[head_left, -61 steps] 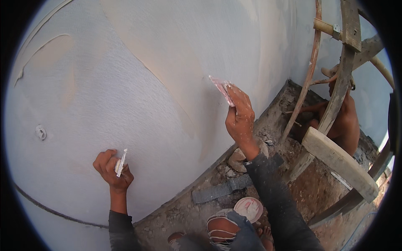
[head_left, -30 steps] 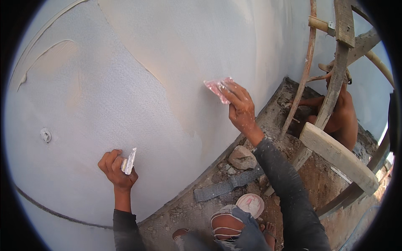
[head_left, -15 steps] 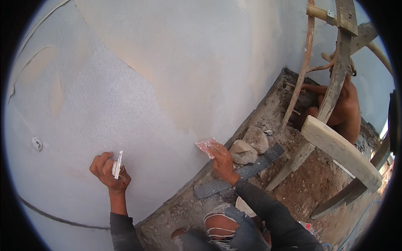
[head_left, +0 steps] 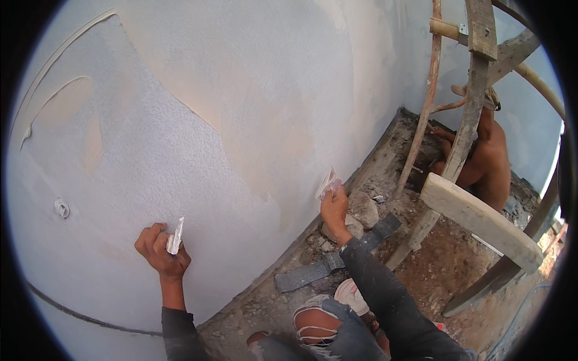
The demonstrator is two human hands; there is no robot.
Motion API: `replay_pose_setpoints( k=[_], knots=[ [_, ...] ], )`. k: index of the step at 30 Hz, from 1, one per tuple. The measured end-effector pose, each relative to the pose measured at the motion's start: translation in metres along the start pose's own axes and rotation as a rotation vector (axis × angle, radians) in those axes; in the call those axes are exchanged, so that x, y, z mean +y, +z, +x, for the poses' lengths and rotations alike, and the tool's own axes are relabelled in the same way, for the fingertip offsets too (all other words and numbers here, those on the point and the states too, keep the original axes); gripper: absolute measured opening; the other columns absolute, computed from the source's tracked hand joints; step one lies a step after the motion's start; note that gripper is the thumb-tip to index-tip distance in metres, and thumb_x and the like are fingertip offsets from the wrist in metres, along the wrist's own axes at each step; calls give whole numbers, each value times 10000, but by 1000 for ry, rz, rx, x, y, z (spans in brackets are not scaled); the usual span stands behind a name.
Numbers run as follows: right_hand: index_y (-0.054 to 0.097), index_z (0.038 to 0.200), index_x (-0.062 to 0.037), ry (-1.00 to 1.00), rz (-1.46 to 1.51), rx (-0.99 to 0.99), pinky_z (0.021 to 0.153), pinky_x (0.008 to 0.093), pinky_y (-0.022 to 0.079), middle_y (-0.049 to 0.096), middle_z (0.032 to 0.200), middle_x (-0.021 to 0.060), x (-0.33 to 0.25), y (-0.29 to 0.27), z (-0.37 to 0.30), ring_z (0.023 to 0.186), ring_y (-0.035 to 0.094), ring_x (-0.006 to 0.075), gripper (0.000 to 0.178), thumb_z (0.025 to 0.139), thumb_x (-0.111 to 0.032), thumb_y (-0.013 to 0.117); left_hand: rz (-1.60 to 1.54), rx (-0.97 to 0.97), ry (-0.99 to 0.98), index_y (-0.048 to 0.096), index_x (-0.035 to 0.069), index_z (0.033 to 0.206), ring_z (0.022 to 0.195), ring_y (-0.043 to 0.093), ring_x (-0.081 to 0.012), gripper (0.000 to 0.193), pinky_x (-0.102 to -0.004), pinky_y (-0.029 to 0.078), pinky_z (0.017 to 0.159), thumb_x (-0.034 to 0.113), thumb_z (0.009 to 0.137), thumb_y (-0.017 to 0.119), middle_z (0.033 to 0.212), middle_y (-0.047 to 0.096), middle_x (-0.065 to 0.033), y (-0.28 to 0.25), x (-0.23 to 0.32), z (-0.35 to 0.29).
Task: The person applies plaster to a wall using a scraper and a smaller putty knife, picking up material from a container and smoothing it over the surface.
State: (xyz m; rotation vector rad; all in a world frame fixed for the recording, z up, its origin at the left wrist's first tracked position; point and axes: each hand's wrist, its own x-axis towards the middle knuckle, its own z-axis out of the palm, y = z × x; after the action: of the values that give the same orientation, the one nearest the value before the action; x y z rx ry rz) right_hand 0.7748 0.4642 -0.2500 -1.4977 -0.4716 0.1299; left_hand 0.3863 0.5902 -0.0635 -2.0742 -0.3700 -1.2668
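My left hand is closed round a flat putty scraper, seen nearly edge-on and coated with whitish paste, close in front of the pale grey-blue wall. Farther right, near the foot of the wall, my right hand grips a thin pinkish plastic scraper smeared with white. Its blade tilts upward beside the wall; whether it touches is unclear. Cream putty spreads in a broad patch above, and a raised putty ridge slants down toward it from the upper left.
Rocks and a broken grey strip lie on the dirt by my right arm. A wooden trestle stands at right, with a crouching co-worker behind it. A white round fitting sits in the wall at left.
My right hand has moved up and to the right, and its scraper has turned from lying toward the wall to pointing upward. The left hand has barely moved. The view has shifted slightly.
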Motion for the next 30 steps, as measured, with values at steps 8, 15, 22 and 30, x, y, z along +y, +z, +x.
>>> replay_pose_setpoints(
  k=[8,15,22,30],
  knots=[
    [649,1386,0,-691,-197,37,889,449,563,702,1229,200,-190,38,36,1026,679,367,446,945,-37,601,3,-14,5,561,41,1124,1118,517,-328,169,-448,454,932,193,1067,611,1169,646,-162,-1,1,-1],
    [689,1392,-108,-1077,-347,-409,1086,458,558,670,1400,118,-37,18,-79,1253,637,331,630,790,76,687,-13,11,25,549,96,1072,1084,514,-303,180,-416,427,897,222,1036,673,1169,658,-122,4,1,3],
    [701,1390,-144,-1001,-261,134,1063,434,548,692,1373,104,-163,-15,105,1277,632,365,587,859,96,626,-14,6,32,555,55,1133,1132,514,-312,200,-437,446,954,254,1110,563,1171,639,-151,6,2,3],
    [676,1436,-137,-829,-368,-240,1104,468,537,633,1469,107,32,21,-45,1369,567,371,701,781,112,661,30,-35,40,558,47,1139,1171,503,-302,253,-425,450,961,297,1131,527,1197,629,-146,4,-1,1]
  ],
)
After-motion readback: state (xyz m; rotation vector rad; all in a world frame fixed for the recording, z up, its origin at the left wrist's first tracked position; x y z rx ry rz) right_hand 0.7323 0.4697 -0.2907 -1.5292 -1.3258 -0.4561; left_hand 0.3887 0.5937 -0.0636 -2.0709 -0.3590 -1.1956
